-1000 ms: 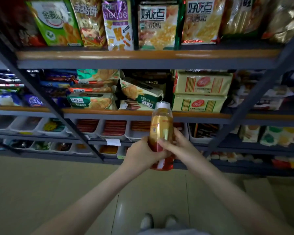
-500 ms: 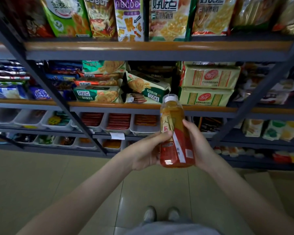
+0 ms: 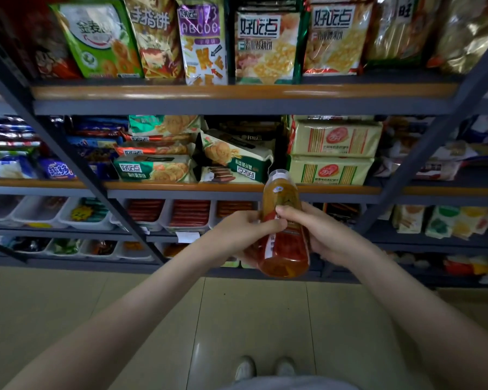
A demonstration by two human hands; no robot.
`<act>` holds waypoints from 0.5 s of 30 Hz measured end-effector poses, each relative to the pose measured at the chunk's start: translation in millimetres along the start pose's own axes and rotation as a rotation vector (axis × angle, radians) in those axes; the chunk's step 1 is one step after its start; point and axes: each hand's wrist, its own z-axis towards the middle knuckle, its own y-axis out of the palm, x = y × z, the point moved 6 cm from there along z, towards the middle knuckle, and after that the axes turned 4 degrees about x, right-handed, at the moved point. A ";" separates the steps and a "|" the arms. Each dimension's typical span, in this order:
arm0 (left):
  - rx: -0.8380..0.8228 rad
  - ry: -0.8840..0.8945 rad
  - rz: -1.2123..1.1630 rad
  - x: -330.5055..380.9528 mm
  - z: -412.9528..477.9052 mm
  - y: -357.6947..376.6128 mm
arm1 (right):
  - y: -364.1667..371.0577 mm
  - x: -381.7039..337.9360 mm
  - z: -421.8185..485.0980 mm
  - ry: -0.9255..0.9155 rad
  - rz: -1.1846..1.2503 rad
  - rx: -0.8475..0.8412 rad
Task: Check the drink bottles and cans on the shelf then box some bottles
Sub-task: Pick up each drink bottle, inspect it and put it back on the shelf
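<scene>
Both arms stretch toward 12 o'clock; left hand [image 3: 244,235] grips the bottle [image 3: 285,257] from 9 o'clock, right hand [image 3: 326,237] from 3 o'clock.

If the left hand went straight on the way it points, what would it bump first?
The left hand points rightward at the bottle it already grips, so that comes first. Right behind is the right hand, holding the other side. The shelves seem farther back, but depth is unclear.

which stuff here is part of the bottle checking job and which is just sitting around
Job:
drink bottle
left hand, holding it
right hand, holding it

Just there:
snack bags
cracker packs
white trays
</scene>
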 end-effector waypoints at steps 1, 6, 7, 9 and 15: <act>-0.011 0.033 0.021 7.7 -1.1 -2.2 | -2.7 -7.2 -2.0 -0.016 0.014 -0.012; 0.001 0.228 0.033 64.6 -15.0 -24.7 | -17.7 -70.0 -15.5 -0.230 0.013 0.000; 0.058 0.279 0.064 77.3 -18.3 -33.9 | -20.3 -87.2 -19.5 -0.296 0.019 0.019; 0.230 0.427 0.173 107.8 -24.0 -58.8 | -28.5 -128.9 -28.5 -0.472 0.000 0.069; 0.818 0.941 0.347 234.6 -58.9 -167.2 | -29.4 -304.3 -67.3 -1.204 -0.132 0.263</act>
